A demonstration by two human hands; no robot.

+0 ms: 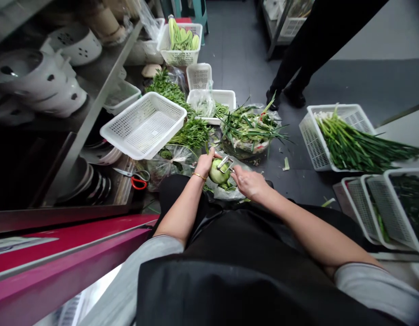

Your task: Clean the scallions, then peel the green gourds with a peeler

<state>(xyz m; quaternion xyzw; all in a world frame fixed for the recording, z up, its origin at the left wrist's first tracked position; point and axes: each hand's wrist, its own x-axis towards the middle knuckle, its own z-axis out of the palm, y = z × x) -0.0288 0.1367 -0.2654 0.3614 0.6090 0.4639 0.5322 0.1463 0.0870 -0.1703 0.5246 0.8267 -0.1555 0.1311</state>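
My left hand [205, 165] holds a round pale green vegetable [219, 172] from its left side, the fingers wrapped round its far edge. In my right hand [249, 182] is a metal peeler [225, 165], its head lying over the upper right of the vegetable. Below both hands sits a plastic-lined container [230, 194] with green peelings in it. Just beyond my hands, a bag [245, 147] is heaped with leafy green scraps.
An empty white basket [145, 151] and scissors [139, 181] are at left, beside a shelf [104, 86]. Leafy greens [192, 133] lie ahead. Right, a basket [313, 136] holds long green stalks, near stacked baskets [355, 203]. A person's dark-clothed legs [297, 59] stand beyond.
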